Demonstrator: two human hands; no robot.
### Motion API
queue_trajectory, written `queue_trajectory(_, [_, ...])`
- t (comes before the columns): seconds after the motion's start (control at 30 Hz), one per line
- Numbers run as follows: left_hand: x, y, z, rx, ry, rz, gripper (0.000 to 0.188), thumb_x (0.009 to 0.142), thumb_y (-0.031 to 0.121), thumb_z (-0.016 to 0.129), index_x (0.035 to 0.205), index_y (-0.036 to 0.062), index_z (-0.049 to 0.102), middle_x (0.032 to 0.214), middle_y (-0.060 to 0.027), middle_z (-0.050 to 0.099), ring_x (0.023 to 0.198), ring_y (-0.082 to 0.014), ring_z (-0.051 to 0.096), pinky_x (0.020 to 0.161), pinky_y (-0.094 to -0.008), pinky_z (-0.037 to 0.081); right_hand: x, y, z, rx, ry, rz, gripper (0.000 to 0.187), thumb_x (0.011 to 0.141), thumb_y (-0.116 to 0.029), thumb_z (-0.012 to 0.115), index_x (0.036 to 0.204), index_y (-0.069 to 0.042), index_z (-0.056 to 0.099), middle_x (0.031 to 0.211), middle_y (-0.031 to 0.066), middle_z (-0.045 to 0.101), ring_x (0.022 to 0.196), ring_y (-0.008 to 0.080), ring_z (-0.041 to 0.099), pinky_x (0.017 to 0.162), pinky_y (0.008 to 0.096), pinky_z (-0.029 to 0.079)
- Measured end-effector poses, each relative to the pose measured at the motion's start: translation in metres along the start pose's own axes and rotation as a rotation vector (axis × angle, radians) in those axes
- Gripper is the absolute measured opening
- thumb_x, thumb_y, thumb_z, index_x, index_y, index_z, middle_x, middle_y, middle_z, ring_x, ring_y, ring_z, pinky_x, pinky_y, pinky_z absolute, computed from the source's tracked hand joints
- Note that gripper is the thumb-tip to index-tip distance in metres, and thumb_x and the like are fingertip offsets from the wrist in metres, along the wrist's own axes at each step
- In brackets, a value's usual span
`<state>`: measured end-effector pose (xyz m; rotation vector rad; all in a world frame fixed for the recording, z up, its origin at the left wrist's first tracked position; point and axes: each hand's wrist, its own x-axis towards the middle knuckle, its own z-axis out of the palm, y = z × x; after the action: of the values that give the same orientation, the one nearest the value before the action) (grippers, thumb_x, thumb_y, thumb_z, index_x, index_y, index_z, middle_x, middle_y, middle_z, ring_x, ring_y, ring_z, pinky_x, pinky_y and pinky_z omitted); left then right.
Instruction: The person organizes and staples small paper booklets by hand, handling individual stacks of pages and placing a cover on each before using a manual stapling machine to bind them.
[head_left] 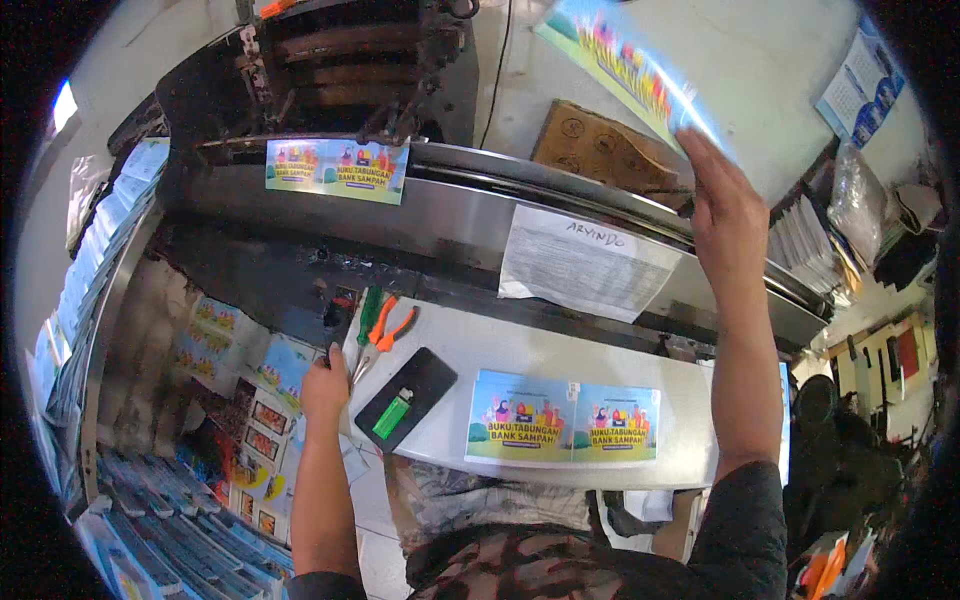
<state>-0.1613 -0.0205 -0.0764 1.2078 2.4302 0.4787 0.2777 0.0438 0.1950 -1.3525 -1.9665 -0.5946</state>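
Note:
My right hand (728,205) is raised at the upper right, its fingers closed on the edge of a colourful printed sheet (640,75), tilted and slightly blurred. At the left end of the white work table (440,320), my left hand (325,385) is closed beside a dark knob-like machine part (340,310); what it grips is hidden. Another printed sheet (563,420) lies flat before me, two like panels side by side. A similar printed sheet (337,170) rests on the metal machine bar (450,205).
On the table lie orange-handled pliers (392,322), a green-handled screwdriver (370,305) and a black phone (405,400) bearing a green lighter (392,414). A paper with handwriting (585,262) hangs over the bar. Stacked blue prints (180,530) stand lower left; cardboard (605,148) lies behind.

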Motion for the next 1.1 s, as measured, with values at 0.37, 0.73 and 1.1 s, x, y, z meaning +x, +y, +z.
queue_trajectory(0.37, [0.001, -0.002, 0.005, -0.089, 0.027, 0.037, 0.068, 0.097, 0.054, 0.038, 0.107, -0.0069, 0.066, 0.104, -0.0327, 0.064, 0.101, -0.0483, 0.061, 0.089, -0.0505, 0.046, -0.128, -0.004, 0.102, 0.049, -0.690, -0.116, 0.040, 0.085, -0.012, 0.058, 0.124, -0.011, 0.061, 0.122, 0.0102, 0.065, 0.105, 0.0335, 0.064, 0.090, 0.0439, 0.052])
queue_trajectory(0.73, [0.015, -0.017, 0.012, -0.106, -0.037, 0.077, 0.072, 0.098, 0.056, 0.036, 0.112, -0.0090, 0.063, 0.105, -0.0297, 0.066, 0.101, -0.0477, 0.061, 0.088, -0.0475, 0.046, -0.258, -0.060, -0.023, 0.238, -1.100, -0.046, 0.087, 0.071, -0.047, 0.077, 0.136, 0.001, 0.046, 0.148, 0.0208, 0.035, 0.135, 0.0380, 0.036, 0.109, 0.0521, 0.036])
queue_trajectory(1.1, [0.009, -0.012, 0.010, -0.045, 0.026, 0.171, 0.066, 0.099, 0.052, 0.036, 0.103, -0.0072, 0.066, 0.101, -0.0332, 0.064, 0.099, -0.0509, 0.060, 0.086, -0.0529, 0.046, -0.263, -0.073, -0.014, 0.197, -1.192, -0.096, 0.087, 0.072, -0.044, 0.078, 0.136, 0.005, 0.044, 0.151, 0.0308, 0.026, 0.141, 0.0484, 0.023, 0.116, 0.0546, 0.024])
